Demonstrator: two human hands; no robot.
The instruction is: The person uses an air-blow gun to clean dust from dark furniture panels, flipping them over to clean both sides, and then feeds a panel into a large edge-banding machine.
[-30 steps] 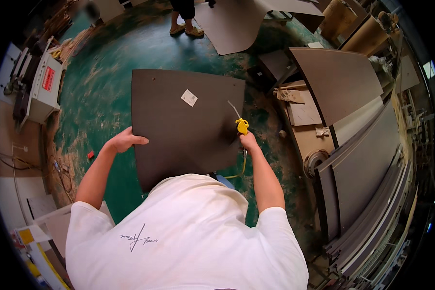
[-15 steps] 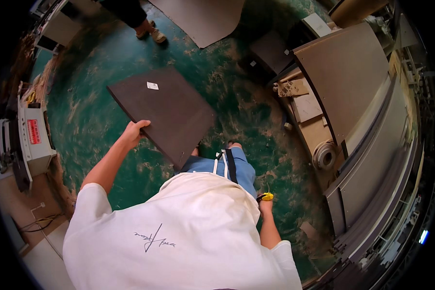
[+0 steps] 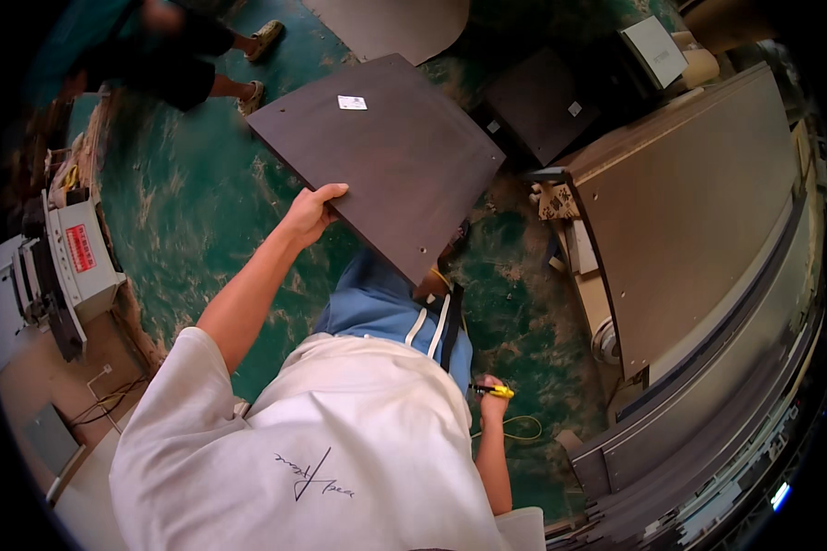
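Observation:
My left hand (image 3: pixel 311 213) grips the near left edge of a large dark brown board (image 3: pixel 386 156) with a small white label near its far edge. The board is tilted, its lower right edge near my knee in blue trousers (image 3: pixel 386 308). My right hand (image 3: pixel 490 404) hangs low beside my hip, closed on a small yellow tool (image 3: pixel 496 392) with a dark tip; a thin yellowish cord (image 3: pixel 515 427) curls below it.
Green worn floor (image 3: pixel 193 211) all around. Stacked grey panels and a long bench (image 3: pixel 698 230) fill the right. Another dark board (image 3: pixel 542 101) lies behind. A white machine (image 3: pixel 78 262) stands at left. Another person's legs in sandals (image 3: pixel 248 64) are at upper left.
The board has been lifted and swung up toward me in my left hand. My right hand left the board and dropped to my hip with the yellow tool. My view turned.

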